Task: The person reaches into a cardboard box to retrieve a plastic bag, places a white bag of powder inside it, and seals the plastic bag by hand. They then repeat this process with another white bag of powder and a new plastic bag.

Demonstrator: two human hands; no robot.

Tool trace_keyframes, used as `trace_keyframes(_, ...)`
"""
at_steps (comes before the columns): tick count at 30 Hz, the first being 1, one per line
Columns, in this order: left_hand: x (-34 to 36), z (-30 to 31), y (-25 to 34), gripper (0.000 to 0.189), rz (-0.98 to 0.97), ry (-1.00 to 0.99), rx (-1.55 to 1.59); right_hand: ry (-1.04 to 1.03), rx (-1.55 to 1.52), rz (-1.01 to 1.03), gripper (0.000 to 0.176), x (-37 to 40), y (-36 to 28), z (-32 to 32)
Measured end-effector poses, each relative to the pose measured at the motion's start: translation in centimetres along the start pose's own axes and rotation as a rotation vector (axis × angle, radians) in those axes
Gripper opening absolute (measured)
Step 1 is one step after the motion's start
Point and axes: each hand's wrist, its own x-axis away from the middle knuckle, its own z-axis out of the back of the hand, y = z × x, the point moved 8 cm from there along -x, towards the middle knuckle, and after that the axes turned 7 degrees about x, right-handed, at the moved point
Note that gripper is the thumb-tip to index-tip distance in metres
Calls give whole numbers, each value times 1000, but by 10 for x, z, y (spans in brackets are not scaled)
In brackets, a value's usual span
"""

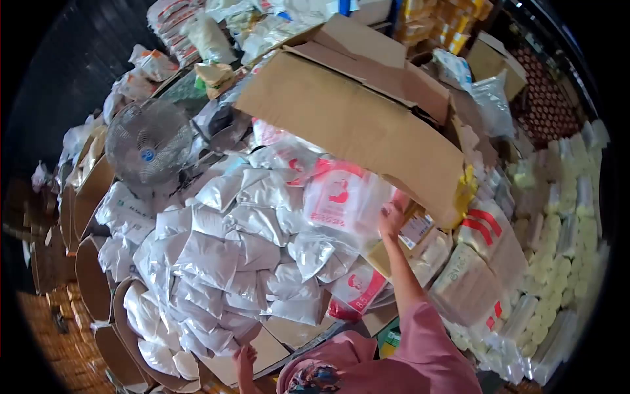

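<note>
My right hand (pixel 392 218) is at the right edge of a clear plastic bag with a pink print (pixel 336 196), its fingers closed on the plastic. Beside that hand stands a small carton with a white label (pixel 416 230). My left hand (pixel 245 360) is low in the view, fingers curled, near the lower edge of a heap of silvery white filled pouches (pixel 210 259); whether it holds anything is too small to tell. Another pink-printed bag (pixel 357 287) lies below the first one.
A large cardboard box (pixel 354 115) leans over the far side. A fan (pixel 149 143) stands at the left, above open cartons (pixel 93 279). Wrapped white packs (pixel 464 285) and stacked pale rolls (pixel 558 262) lie at the right.
</note>
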Motion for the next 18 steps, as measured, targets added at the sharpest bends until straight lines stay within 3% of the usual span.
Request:
trace_keyframes(1,7,23,-19,14,62,63,61,-25,69,-258,32,-1,22,-1)
trace_keyframes(4,40,55,-33,15,-66,-8,-152,239,-311,-628,32,2,34,15)
trace_keyframes(8,92,84,-56,19,-258,-57,-385,216,-874,-845,32,16,26,7)
trace_keyframes(11,66,104,-99,18,-100,-109,233,-204,-294,-660,13,4,-41,22)
trace_keyframes(12,55,106,-113,18,-45,-120,441,-60,-787,-617,17,15,-78,16)
trace_keyframes(13,45,101,-115,17,-5,-83,460,-70,-485,-318,19,28,-98,-7)
trace_keyframes(14,32,91,-115,16,32,-40,385,-194,-543,-213,18,66,-156,-25)
trace_keyframes(16,25,59,-93,14,100,25,256,-645,-588,100,18,191,-303,-64)
trace_keyframes(18,26,39,-78,13,132,57,208,-1119,-697,611,18,362,-434,-62)
